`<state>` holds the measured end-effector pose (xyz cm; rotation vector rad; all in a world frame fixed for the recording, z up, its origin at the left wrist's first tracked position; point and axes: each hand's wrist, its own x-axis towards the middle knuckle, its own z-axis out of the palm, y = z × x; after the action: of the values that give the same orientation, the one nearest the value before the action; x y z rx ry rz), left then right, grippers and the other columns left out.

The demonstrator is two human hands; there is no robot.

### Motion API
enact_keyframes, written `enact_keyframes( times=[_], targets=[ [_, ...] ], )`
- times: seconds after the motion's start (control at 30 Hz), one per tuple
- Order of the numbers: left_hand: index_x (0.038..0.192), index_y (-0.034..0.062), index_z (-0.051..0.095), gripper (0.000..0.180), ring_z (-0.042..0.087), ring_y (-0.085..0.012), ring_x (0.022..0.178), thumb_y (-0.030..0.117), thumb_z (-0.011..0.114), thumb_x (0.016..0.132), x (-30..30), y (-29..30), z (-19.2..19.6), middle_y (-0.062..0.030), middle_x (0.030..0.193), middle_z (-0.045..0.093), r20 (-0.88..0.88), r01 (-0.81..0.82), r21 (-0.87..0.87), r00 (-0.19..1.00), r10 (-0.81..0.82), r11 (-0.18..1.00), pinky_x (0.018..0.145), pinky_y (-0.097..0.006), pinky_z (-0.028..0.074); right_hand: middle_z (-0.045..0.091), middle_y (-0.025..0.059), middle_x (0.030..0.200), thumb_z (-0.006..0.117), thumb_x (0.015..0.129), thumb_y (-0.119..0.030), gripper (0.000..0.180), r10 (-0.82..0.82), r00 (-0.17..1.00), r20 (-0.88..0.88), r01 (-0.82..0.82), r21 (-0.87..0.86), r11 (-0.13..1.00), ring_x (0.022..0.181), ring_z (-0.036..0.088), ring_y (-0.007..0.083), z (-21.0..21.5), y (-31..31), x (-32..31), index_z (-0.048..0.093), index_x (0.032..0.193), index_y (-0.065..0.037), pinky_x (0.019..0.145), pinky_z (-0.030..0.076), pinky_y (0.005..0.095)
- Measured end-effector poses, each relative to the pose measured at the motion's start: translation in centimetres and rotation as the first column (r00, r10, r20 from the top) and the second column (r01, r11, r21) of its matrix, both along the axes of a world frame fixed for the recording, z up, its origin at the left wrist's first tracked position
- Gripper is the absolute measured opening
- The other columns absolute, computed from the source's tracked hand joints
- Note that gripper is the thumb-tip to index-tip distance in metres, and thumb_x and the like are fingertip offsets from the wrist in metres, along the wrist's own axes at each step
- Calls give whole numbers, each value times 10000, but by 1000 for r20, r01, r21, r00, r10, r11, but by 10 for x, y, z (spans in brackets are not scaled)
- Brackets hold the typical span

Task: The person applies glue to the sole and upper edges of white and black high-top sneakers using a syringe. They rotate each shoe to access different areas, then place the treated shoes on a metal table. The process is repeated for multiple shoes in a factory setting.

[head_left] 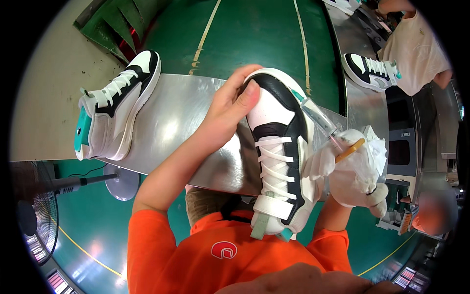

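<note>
A high-top sneaker point(271, 169) in white and black, with white laces, is held up toe-away in front of me. My left hand point(230, 110), bare, is closed on its toe, with the thumb on the upper. My right hand point(350, 169) wears a white glove and grips a clear syringe point(319, 117) with a teal tip. That tip is at the right edge of the toe, where the black upper meets the white sole; whether it touches cannot be seen. An amber stick point(350, 150) also pokes out of the right hand, and some gloved fingers rest by the shoe's right side.
A similar sneaker point(115, 105) with a teal heel stands left on the metal table point(171, 112). Beyond is a green conveyor belt point(249, 34). Another sneaker point(372, 72) stands right, near a person point(416, 54) in a light shirt. A fan point(41, 210) stands lower left.
</note>
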<state>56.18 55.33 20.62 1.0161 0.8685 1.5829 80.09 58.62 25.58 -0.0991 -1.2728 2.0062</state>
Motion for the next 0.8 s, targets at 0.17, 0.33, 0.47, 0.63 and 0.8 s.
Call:
enact_keyframes(
  times=[0.17,0.33,0.47,0.63,0.8],
  targets=[
    [1341,25,440,510,510,-140,1109,378,531,984,0,-1,1,-73,1192,554,5,-4,4,1000,4,1000,944,-288,414,579,221,789,557,892,-132,467,-85,991,103,88,-26,996,728,600,347,-14,-4,9,472,1280,113,671,506,463],
    [1329,33,448,497,514,-137,1099,380,533,983,-1,-1,2,-66,1184,559,-24,6,23,1000,-5,1000,929,-280,419,587,212,796,524,923,-168,466,-37,995,92,34,33,999,724,603,337,-9,1,6,468,1295,106,669,509,451],
    [1335,26,444,510,515,-138,1101,385,531,983,0,0,1,-71,1184,561,-21,-8,19,1000,8,1000,933,-283,421,589,212,797,493,949,-194,455,-33,995,92,19,157,987,705,604,328,5,0,2,471,1291,105,662,516,452],
    [1350,10,434,531,515,-145,1112,381,531,984,1,-1,3,-84,1197,561,23,-7,6,1000,6,1000,959,-294,411,586,216,795,532,932,-264,512,-68,994,91,55,140,989,681,604,312,12,-6,1,471,1283,104,653,522,451],
    [1349,12,446,519,508,-153,1125,375,525,987,0,4,-5,-87,1207,560,28,-20,-10,999,20,1000,986,-300,390,589,215,809,765,653,-482,924,-35,996,77,24,134,991,694,608,291,10,-1,12,460,1284,120,657,508,406]
  ],
)
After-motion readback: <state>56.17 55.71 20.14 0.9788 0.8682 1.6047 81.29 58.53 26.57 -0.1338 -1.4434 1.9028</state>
